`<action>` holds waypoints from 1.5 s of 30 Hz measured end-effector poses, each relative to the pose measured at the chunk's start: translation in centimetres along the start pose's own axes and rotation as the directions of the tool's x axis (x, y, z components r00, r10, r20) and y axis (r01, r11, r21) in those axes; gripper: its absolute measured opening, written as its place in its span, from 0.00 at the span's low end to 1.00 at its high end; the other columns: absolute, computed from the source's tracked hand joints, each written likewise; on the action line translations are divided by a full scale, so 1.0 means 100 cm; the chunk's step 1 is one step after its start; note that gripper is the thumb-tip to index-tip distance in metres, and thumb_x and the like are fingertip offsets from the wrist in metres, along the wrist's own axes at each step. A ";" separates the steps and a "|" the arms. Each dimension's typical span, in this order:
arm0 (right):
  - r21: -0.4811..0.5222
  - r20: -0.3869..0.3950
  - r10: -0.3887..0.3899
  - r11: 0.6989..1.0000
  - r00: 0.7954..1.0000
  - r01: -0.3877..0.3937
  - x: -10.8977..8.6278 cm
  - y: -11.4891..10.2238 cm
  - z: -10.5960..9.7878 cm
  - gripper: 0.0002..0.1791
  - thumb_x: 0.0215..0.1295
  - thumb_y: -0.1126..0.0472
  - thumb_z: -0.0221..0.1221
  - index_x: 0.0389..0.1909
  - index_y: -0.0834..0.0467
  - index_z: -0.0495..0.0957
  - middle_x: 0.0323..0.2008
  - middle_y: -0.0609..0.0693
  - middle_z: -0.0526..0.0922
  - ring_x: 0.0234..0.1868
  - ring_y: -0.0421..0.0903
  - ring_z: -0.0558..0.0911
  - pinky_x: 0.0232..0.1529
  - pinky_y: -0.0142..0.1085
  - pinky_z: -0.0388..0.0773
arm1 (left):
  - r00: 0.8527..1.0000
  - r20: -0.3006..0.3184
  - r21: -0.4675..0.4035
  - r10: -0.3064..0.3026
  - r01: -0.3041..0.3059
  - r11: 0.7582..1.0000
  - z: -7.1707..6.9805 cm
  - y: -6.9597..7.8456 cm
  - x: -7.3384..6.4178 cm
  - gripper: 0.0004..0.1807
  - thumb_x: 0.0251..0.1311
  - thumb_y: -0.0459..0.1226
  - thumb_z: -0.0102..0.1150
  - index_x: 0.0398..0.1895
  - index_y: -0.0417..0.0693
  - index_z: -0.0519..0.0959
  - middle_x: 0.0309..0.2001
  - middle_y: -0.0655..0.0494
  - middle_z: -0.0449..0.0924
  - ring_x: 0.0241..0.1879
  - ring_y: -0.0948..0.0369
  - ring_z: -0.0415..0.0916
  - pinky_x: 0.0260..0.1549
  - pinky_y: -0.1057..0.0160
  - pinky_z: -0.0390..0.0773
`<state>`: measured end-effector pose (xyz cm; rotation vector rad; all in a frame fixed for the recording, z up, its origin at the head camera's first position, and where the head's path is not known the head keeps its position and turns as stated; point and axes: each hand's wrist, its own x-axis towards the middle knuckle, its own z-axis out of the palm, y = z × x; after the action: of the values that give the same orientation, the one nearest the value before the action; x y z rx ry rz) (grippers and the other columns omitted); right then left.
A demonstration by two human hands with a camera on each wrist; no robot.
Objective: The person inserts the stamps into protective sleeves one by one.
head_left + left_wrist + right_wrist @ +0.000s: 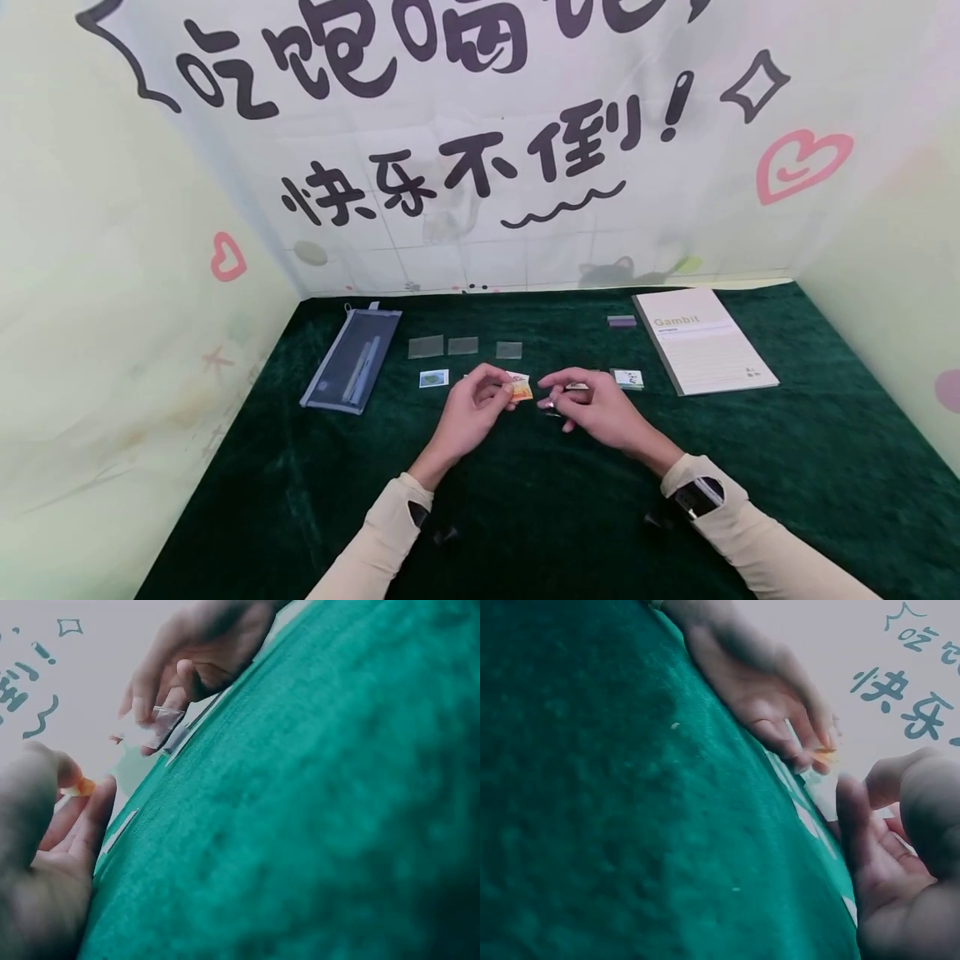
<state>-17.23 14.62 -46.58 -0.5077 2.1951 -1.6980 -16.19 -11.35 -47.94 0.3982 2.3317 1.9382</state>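
Currently, left of the notebook, I see the right hand pinching a clear plastic piece, the left hand an orange slip. I judge the work partway: both items lifted but apart; also left of the notebook, a picture card and, farther off, three clear rectangles lie unhandled.

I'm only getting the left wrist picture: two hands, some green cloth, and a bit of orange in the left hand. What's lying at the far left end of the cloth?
Observer: The head view shows a blue-grey zip pouch there.
Visitor: Neat! And what's on the cloth just beyond the left hand, towards the wall?
Observer: Beyond the left hand, three clear flat rectangles lie in a rough row.
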 end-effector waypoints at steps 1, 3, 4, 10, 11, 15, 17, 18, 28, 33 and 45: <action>0.032 0.010 0.001 0.999 1.000 -0.001 0.000 0.001 0.001 0.19 0.80 0.61 0.61 0.68 0.57 0.79 0.63 0.60 0.85 0.56 0.54 0.91 0.41 0.41 0.91 | 1.000 0.003 -0.023 -0.001 0.001 1.000 -0.001 -0.002 0.000 0.11 0.80 0.41 0.61 0.58 0.49 0.79 0.56 0.48 0.84 0.47 0.57 0.89 0.51 0.63 0.89; 0.073 0.024 -0.001 0.997 1.000 -0.001 0.000 0.002 0.003 0.20 0.80 0.62 0.61 0.69 0.58 0.78 0.63 0.61 0.84 0.59 0.54 0.90 0.44 0.41 0.91 | 1.000 0.009 -0.060 0.001 -0.001 0.998 -0.002 -0.004 0.000 0.11 0.80 0.41 0.61 0.58 0.47 0.79 0.54 0.46 0.84 0.47 0.56 0.88 0.50 0.62 0.90; 0.085 0.028 -0.001 0.996 1.000 -0.001 0.000 0.003 0.004 0.21 0.80 0.62 0.61 0.69 0.58 0.77 0.62 0.62 0.83 0.60 0.54 0.90 0.46 0.40 0.91 | 1.000 0.011 -0.070 0.002 -0.001 0.998 -0.002 -0.005 0.001 0.12 0.80 0.41 0.61 0.58 0.46 0.79 0.53 0.46 0.84 0.46 0.55 0.88 0.50 0.62 0.90; 0.134 0.017 0.015 0.991 1.000 -0.017 -0.001 0.007 0.003 0.24 0.77 0.60 0.65 0.70 0.60 0.76 0.62 0.65 0.82 0.59 0.53 0.90 0.51 0.38 0.90 | 1.000 0.023 -0.060 -0.007 0.008 0.998 -0.002 -0.005 0.001 0.12 0.79 0.41 0.62 0.58 0.46 0.80 0.51 0.46 0.84 0.45 0.56 0.88 0.49 0.62 0.90; 0.139 0.017 0.016 0.990 1.000 -0.018 -0.001 0.007 0.003 0.24 0.77 0.59 0.66 0.69 0.60 0.76 0.63 0.64 0.82 0.59 0.53 0.91 0.51 0.38 0.90 | 1.000 0.022 -0.054 -0.009 0.010 0.998 -0.002 -0.005 0.002 0.12 0.79 0.41 0.63 0.57 0.47 0.80 0.51 0.46 0.85 0.45 0.56 0.88 0.49 0.62 0.90; 0.081 0.009 -0.009 0.997 1.000 0.008 0.001 0.008 0.003 0.17 0.75 0.58 0.68 0.60 0.59 0.84 0.63 0.60 0.84 0.56 0.51 0.91 0.51 0.37 0.90 | 1.000 0.015 -0.045 -0.004 0.005 0.999 -0.003 -0.003 0.002 0.11 0.79 0.41 0.63 0.56 0.48 0.81 0.50 0.46 0.85 0.44 0.57 0.88 0.48 0.62 0.90; 0.022 -0.005 -0.032 0.999 0.999 0.032 0.003 0.007 0.004 0.13 0.75 0.56 0.68 0.55 0.56 0.86 0.60 0.57 0.85 0.53 0.50 0.91 0.50 0.36 0.90 | 1.000 0.013 -0.050 0.006 -0.006 0.999 -0.003 -0.003 0.003 0.11 0.79 0.41 0.63 0.56 0.47 0.81 0.50 0.46 0.86 0.43 0.56 0.88 0.48 0.62 0.90; -0.008 -0.015 -0.040 0.999 0.999 0.040 0.003 0.007 0.004 0.11 0.76 0.55 0.68 0.54 0.54 0.87 0.57 0.56 0.86 0.50 0.50 0.91 0.48 0.35 0.89 | 1.000 0.011 -0.052 0.011 -0.010 0.999 -0.004 -0.002 0.003 0.11 0.79 0.41 0.63 0.56 0.47 0.81 0.49 0.46 0.86 0.43 0.56 0.88 0.48 0.62 0.90; -0.053 -0.036 -0.075 0.996 0.997 0.073 0.003 0.007 0.003 0.12 0.81 0.55 0.61 0.57 0.55 0.83 0.51 0.54 0.87 0.44 0.52 0.87 0.46 0.36 0.84 | 1.000 0.018 -0.079 0.011 -0.010 0.997 -0.005 -0.006 0.004 0.12 0.79 0.44 0.63 0.57 0.49 0.81 0.49 0.48 0.87 0.44 0.55 0.89 0.47 0.61 0.89; -0.067 -0.046 -0.073 0.995 0.996 0.070 0.002 0.009 0.003 0.14 0.79 0.50 0.63 0.60 0.49 0.84 0.47 0.53 0.86 0.39 0.54 0.84 0.40 0.35 0.82 | 0.999 0.032 -0.074 0.013 -0.011 0.997 -0.004 -0.006 0.003 0.11 0.80 0.43 0.61 0.57 0.51 0.80 0.48 0.49 0.90 0.44 0.54 0.90 0.47 0.61 0.89; -0.115 -0.089 -0.015 0.993 0.996 0.005 0.005 0.012 0.002 0.14 0.77 0.42 0.65 0.49 0.47 0.88 0.43 0.52 0.87 0.39 0.54 0.84 0.40 0.36 0.81 | 1.000 -0.012 -0.076 0.001 -0.002 0.997 -0.004 -0.004 0.003 0.13 0.77 0.46 0.65 0.57 0.53 0.82 0.48 0.51 0.92 0.44 0.54 0.91 0.46 0.61 0.90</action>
<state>-17.68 14.53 -47.78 -0.4807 2.3683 -1.6359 -16.62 -11.75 -48.18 0.3838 2.2568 2.0282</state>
